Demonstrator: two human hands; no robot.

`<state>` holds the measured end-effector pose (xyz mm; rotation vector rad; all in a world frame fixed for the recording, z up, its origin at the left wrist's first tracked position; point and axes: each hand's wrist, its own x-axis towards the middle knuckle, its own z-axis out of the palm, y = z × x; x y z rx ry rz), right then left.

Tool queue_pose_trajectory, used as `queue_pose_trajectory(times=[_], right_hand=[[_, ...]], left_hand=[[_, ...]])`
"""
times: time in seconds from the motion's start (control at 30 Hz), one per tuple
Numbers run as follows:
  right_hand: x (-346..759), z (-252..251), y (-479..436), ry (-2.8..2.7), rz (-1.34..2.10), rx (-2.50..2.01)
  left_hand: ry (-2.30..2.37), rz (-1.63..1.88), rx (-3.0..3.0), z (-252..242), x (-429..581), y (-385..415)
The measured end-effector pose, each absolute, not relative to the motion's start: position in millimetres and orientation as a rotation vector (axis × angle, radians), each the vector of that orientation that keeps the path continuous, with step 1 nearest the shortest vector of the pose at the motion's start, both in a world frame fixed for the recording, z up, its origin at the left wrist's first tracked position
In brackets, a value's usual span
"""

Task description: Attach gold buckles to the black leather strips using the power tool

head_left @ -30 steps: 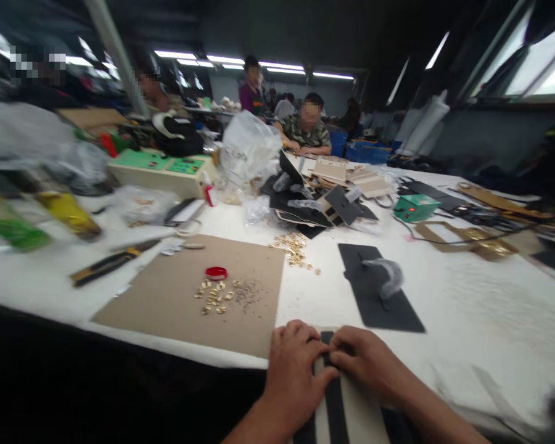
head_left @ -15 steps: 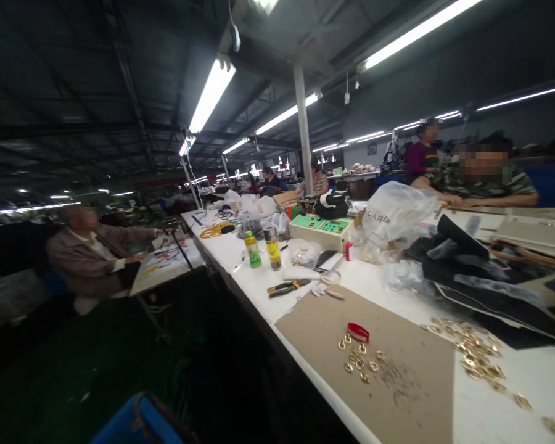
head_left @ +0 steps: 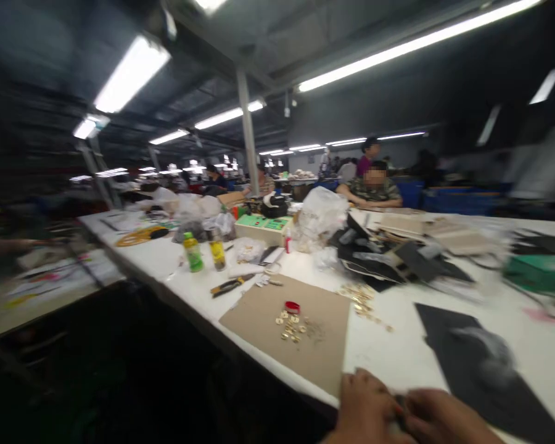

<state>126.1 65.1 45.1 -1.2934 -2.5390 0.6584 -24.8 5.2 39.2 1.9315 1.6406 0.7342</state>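
At the bottom edge of the view my left hand (head_left: 366, 408) and my right hand (head_left: 444, 418) are close together over the table's front edge. The fingers of both are bent around a small dark thing (head_left: 400, 408) between them, too blurred to name. Just beyond my left hand lies a brown cardboard sheet (head_left: 321, 364). It bears a red ring-shaped band (head_left: 292, 307) and several small gold metal rings (head_left: 294, 330). More gold metal pieces (head_left: 361, 301) are scattered on the white tabletop to its right.
Pliers (head_left: 232, 285), a green bottle (head_left: 193, 253), a yellow bottle (head_left: 216, 251) and a control box (head_left: 263, 231) stand or lie farther back. A black sheet (head_left: 472, 364) lies on the right, with a green box (head_left: 539, 273) behind it. A co-worker (head_left: 372, 191) sits across the table.
The view has swung to the right, so the table's things sit farther left. Both my hands have come into view at the bottom. The black sheet and green box now show.
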Motion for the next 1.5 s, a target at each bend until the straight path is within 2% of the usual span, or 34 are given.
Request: queue_pose_trajectory(times=[0.07, 0.3, 0.73, 1.13, 1.5], right_hand=[[154, 51, 51, -2.457, 0.641, -1.419], [161, 66, 36, -2.132, 0.746, -1.510], [187, 74, 52, -1.976, 1.162, -1.409], [183, 67, 58, -2.132, 1.104, -1.362], [168, 75, 66, -2.267, 1.040, -1.506]], left_hand=[[1.774, 0.832, 2.006, 50, -19, 2], [1.637, 0.871, 2.131, 58, -24, 11], [1.690, 0.873, 2.150, 51, -21, 14], [1.651, 0.936, 2.154, 38, -25, 19], [1.623, 0.929, 2.143, 35, -26, 20]])
